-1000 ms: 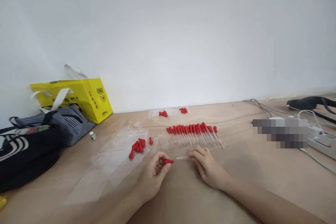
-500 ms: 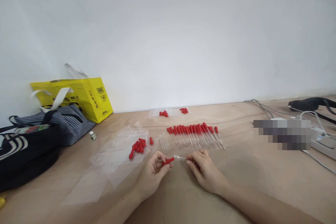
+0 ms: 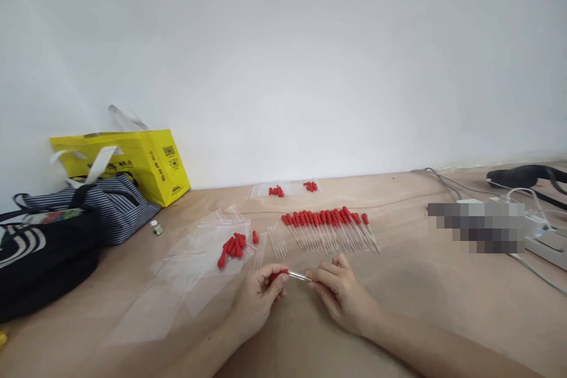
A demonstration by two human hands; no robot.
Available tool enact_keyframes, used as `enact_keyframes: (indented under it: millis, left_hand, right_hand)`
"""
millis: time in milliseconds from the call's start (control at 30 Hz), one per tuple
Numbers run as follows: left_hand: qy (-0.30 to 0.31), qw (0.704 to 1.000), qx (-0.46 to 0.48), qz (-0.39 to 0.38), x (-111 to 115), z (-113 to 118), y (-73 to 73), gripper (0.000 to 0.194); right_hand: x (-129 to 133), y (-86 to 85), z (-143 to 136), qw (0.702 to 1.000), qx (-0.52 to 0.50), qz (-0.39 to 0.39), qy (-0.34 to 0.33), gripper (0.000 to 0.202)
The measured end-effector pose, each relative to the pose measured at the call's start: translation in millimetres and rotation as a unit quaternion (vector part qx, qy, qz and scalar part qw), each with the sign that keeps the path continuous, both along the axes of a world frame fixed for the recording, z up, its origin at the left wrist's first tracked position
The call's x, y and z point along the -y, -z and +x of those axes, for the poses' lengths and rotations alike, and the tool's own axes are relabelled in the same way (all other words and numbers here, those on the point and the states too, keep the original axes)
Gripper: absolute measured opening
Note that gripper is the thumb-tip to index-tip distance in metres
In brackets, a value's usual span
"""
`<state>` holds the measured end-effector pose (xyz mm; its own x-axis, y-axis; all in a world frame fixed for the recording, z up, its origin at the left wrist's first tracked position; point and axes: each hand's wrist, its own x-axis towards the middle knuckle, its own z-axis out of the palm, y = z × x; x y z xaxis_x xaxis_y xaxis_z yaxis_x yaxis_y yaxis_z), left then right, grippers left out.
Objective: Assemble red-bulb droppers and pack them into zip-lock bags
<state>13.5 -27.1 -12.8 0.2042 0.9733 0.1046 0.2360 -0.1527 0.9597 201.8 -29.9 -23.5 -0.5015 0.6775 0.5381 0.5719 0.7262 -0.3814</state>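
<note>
My left hand (image 3: 262, 289) pinches a red rubber dropper bulb (image 3: 279, 275) with its mouth turned right. A clear glass dropper tube (image 3: 299, 276) meets that mouth, and my right hand (image 3: 339, 290) is closed on the tube's other end. How deep the tube sits in the bulb is hard to make out. Beyond my hands lies a row of red-capped droppers (image 3: 328, 227), side by side. Several bare glass tubes (image 3: 277, 241) lie left of the row. Further left, loose red bulbs (image 3: 233, 248) rest on clear plastic bags (image 3: 190, 271).
Another clear bag with red bulbs (image 3: 276, 192) lies by the wall. At the left stand a yellow bag (image 3: 163, 165), a striped bag (image 3: 126, 207) and a black bag (image 3: 53, 266), with a small bottle (image 3: 156, 228) nearby. Cables and a power strip (image 3: 547, 242) lie at the right.
The bulb and the tube, apart half a second ago, now meet end to end. My right hand has moved slightly left and down.
</note>
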Motion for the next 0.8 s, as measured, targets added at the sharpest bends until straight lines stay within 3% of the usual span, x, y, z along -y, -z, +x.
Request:
enact_keyframes:
  millis: [267,533,800]
  left_hand:
    - [0.009,0.988,-0.117,0.097,7.3,-1.2,1.0,0.020]
    - [0.021,0.959,-0.193,0.208,14.8,0.1,-3.6,0.018]
    - [0.054,0.936,-0.254,0.240,15.2,-1.1,-2.9,0.018]
  right_hand:
    - [-7.7,-4.4,8.8,0.992,0.080,0.098,0.004,0.027]
    - [-6.0,-10.4,10.7,0.990,0.083,0.111,-0.006,0.028]
    - [-1.3,-6.6,5.8,0.995,0.063,0.083,-0.001,0.025]
